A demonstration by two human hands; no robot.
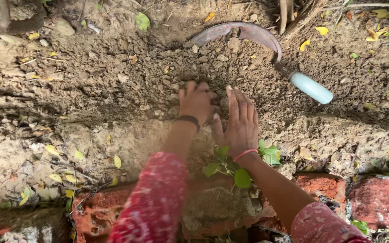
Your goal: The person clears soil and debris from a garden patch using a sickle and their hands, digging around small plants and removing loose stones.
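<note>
Head view: left hand (pixel 196 101) and right hand (pixel 239 123) press soil (pixel 127 85), grip open, holding nothing; sickle (pixel 266 49) beyond.

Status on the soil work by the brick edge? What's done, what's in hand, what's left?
Done: the soil looks dug and broken into loose clods; the sickle lies set aside on it, untouched. In hand: left hand and right hand both press flat on the dirt, no grip on anything. A small leafy plant sits under the right wrist by the brick edge. Left: cannot tell if it's rooted; the soil remains uneven.
</note>
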